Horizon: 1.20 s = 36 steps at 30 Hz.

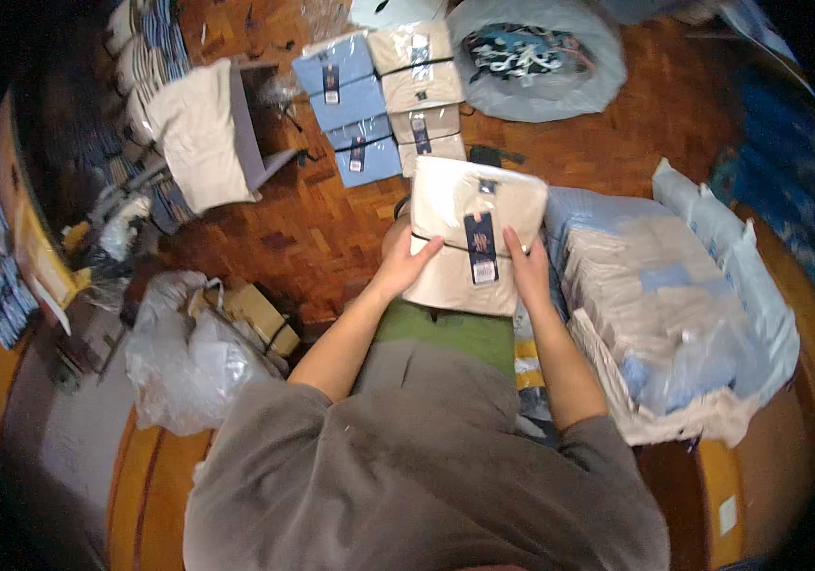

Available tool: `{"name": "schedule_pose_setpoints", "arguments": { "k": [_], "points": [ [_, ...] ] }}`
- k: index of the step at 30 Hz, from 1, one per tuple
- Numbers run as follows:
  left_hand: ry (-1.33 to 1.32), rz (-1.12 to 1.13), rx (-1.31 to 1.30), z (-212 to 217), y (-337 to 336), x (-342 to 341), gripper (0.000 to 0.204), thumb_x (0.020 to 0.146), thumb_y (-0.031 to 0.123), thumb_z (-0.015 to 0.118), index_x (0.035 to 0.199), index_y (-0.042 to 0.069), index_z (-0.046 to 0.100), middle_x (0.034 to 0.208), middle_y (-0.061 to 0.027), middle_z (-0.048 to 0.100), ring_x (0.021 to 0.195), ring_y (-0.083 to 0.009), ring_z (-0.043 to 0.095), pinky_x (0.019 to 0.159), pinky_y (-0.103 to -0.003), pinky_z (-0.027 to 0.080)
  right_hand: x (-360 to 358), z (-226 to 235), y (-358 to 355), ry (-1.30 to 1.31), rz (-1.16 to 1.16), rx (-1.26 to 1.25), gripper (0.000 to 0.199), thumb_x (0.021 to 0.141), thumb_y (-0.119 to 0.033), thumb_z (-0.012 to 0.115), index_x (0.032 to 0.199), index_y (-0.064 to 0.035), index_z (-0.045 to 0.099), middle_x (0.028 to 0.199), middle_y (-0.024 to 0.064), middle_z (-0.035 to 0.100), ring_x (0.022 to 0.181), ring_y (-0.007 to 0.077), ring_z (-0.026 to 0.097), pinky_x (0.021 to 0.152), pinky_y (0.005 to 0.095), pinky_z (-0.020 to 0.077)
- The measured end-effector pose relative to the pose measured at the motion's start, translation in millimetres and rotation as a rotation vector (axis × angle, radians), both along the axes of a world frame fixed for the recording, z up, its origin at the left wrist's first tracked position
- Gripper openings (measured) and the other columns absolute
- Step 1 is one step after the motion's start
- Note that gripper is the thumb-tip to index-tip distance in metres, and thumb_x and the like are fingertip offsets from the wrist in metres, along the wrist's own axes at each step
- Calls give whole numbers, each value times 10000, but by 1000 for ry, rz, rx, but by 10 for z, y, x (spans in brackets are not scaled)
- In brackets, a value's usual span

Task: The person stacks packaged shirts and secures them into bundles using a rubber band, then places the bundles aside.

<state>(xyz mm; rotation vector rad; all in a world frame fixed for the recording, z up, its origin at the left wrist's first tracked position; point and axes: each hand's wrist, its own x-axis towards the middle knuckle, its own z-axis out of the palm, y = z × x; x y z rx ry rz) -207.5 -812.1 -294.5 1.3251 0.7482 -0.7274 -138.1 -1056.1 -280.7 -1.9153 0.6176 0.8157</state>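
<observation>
Grey shirt [407, 466], fingers [429, 247] holding wrapped cloth [450, 209], plastic bag [602, 81] of multicoloured tangle [526, 49]

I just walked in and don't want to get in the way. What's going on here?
A person holds a beige package with both hands, the left hand at its left side and the right hand at its right. A dark tag shows on its front. Ahead on the floor lie blue packages and more beige ones, near a large plastic bag. Folded cloth is piled to the right.
</observation>
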Motion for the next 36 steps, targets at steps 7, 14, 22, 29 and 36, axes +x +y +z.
{"name": "schedule_pose_setpoints", "arguments": {
  "k": [7,14,22,29,36],
  "points": [
    [145,410,3,-2320,41,-119,644,1040,503,585,1398,-31,564,1300,-136,671,1188,-203,606,1064,-359,449,632,-2672,317,184,331,80,657,950,-546,700,1276,23,661,1226,210,726,1142,301,694,1010,389,503],
    [80,449,248,-3871,260,94,722,954,544,695,1357,-47,602,1247,-169,702,1131,-231,653,1008,-349,492,918,-4019,638,222,516,68,682,919,-538,727,1260,48,653,1242,217,718,1139,298,690,1013,390,502],
    [56,359,340,-4084,171,7,666,946,424,759,1352,-68,569,1269,-168,692,1153,-215,647,1000,-338,497,882,-4148,583,162,479,71,722,937,-531,703,1316,74,601,1272,247,692,1219,301,653,1046,392,481],
    [253,386,407,-2747,121,-624,395,1017,273,684,1280,-9,601,1139,-94,688,1074,-196,631,987,-351,507,605,-2956,77,1,753,-174,564,1006,-418,634,1347,28,579,1334,276,622,1208,414,626,1046,458,482],
    [-36,526,-4,226,700,-696,478,1023,182,665,1443,6,518,1336,-120,655,1231,-193,618,1068,-358,493,152,-670,-1326,287,736,-424,516,975,-451,651,1109,42,725,1009,239,759,992,304,732,890,394,551]
  ]
}}
